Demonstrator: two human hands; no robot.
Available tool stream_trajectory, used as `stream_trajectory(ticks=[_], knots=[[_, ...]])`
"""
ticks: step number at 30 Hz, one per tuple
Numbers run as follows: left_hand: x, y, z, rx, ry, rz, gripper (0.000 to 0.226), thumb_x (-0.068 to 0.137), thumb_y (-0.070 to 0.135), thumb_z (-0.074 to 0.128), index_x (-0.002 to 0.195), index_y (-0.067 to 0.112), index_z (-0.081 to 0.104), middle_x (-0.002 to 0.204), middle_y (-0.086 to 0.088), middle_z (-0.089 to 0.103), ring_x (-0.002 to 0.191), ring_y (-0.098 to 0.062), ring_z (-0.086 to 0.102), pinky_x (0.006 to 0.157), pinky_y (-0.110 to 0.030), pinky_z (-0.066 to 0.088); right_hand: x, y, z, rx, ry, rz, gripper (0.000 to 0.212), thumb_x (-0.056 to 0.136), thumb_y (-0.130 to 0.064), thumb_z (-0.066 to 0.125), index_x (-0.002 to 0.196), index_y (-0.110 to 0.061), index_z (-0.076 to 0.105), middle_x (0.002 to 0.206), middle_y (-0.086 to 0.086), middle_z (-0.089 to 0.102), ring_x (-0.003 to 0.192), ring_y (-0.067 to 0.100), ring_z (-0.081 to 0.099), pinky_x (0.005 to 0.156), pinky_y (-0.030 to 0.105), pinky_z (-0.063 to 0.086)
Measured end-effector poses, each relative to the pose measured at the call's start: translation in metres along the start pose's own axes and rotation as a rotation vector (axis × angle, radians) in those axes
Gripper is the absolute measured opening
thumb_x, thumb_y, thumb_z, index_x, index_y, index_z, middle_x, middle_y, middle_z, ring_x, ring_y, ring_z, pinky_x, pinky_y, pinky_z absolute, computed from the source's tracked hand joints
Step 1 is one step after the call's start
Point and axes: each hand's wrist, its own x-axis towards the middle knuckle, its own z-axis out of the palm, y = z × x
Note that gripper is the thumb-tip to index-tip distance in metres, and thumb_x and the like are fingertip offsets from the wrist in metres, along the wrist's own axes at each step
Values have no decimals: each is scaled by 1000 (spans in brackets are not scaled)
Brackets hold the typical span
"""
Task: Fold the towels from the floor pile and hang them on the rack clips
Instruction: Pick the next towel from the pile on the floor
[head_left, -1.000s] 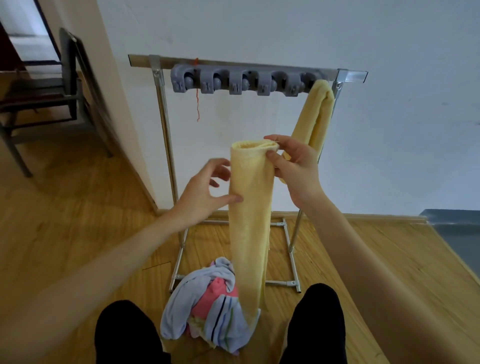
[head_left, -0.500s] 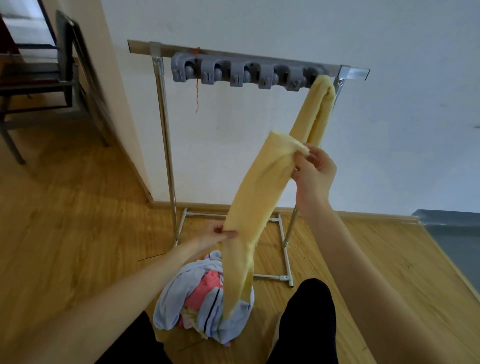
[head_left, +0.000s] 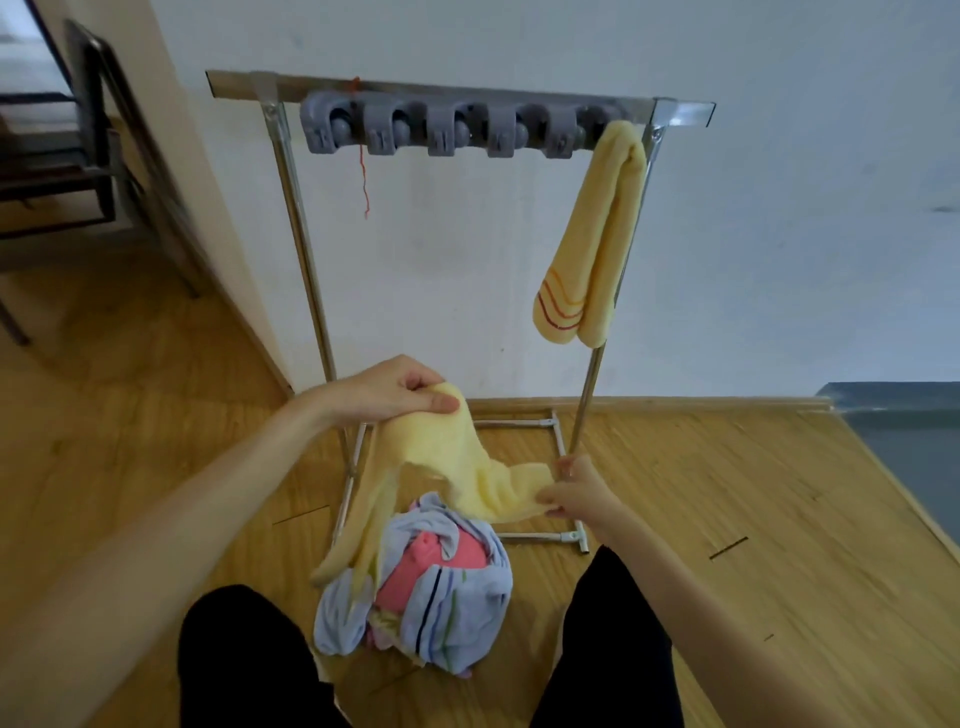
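Both hands (head_left: 395, 389) grip yellow towel (head_left: 441, 457).

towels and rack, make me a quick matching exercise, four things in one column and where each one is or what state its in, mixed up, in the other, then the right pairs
Things
1. hung yellow towel
2. pale yellow towel
3. floor pile
4. grey clips

Places or states
A. heaped on the wooden floor in front of the rack
B. held low between the left hand and right hand
C. in a row along the rack's top bar
D. hanging folded at the right end of the rack

Pairs: 1-D, 2-B, 3-A, 4-C
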Motion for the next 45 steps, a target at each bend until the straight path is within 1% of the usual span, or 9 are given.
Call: stream_trajectory(ticks=[5, 9, 15, 25, 29, 31, 35, 41, 45], knots=[[-2, 32, -10, 33, -173, -3, 9, 89, 25, 64, 83, 24, 71, 71, 16, 66, 65, 2, 59, 58, -13, 43, -6, -7, 2, -541, -173, -177, 56, 90, -17, 59, 140, -8, 33, 128, 8, 48, 116, 23, 53, 92, 28, 46], [3, 40, -8, 110, -250, -4, 16, 88, 28, 65, 94, 16, 74, 88, 4, 73, 80, -9, 67, 67, -18, 50, -20, -43, 2, -91, -196, -507, 40, 92, -5, 50, 131, -14, 50, 126, 0, 58, 121, 15, 53, 104, 38, 42], [13, 42, -4, 182, -277, 2, 21, 89, 30, 64, 95, 13, 74, 82, 8, 71, 75, -2, 62, 64, -15, 46, -32, -85, 4, -1, -524, -574, 40, 80, -1, 61, 120, -6, 58, 116, 10, 65, 111, 20, 61, 96, 35, 49], [11, 23, -7, 128, -115, -31, 53, 75, 57, 70, 81, 4, 70, 76, -21, 62, 68, -21, 56, 61, -29, 41, -30, -89, -34, -72, -497, -612, 20, 85, -16, 64, 90, 3, 59, 86, 14, 57, 84, 23, 55, 79, 36, 42], [6, 8, -4, 32, -134, -42, 33, 79, 39, 73, 62, 15, 58, 58, 1, 46, 54, -10, 43, 52, -17, 32, -23, -79, -64, -66, -401, -586, 16, 83, -19, 62, 88, -3, 60, 85, 11, 58, 80, 21, 56, 74, 30, 44], [3, 1, -7, -8, -212, -74, 11, 80, 23, 70, 88, 21, 63, 71, -3, 63, 65, -10, 59, 61, -19, 43, -18, -71, -76, -46, -361, -541, 12, 82, -18, 63, 86, -7, 62, 84, 12, 56, 81, 24, 53, 77, 38, 38], [-1, -11, -13, -69, -316, -109, 38, 86, 6, 61, 115, 16, 39, 98, -14, 61, 85, -20, 58, 74, -29, 47, -13, -59, -90, -75, -329, -531, 4, 86, -10, 63, 90, -8, 63, 86, 7, 63, 80, 20, 59, 75, 38, 43], [21, 7, -9, 214, -230, 23, 26, 85, -8, 54, 81, 14, 67, 76, 0, 60, 70, -5, 51, 67, -17, 39, -19, -79, -99, -346, -465, -695, 45, 82, 12, 51, 114, -19, 59, 109, 1, 65, 99, 18, 61, 82, 30, 53], [44, 27, -12, 305, -213, 27, 38, 89, -6, 50, 96, 23, 74, 95, 20, 69, 98, 5, 61, 88, -11, 42, -22, -103, -102, -774, -560, -685, 59, 71, 13, 47, 114, -21, 68, 109, -20, 62, 99, -6, 57, 82, 10, 43]])
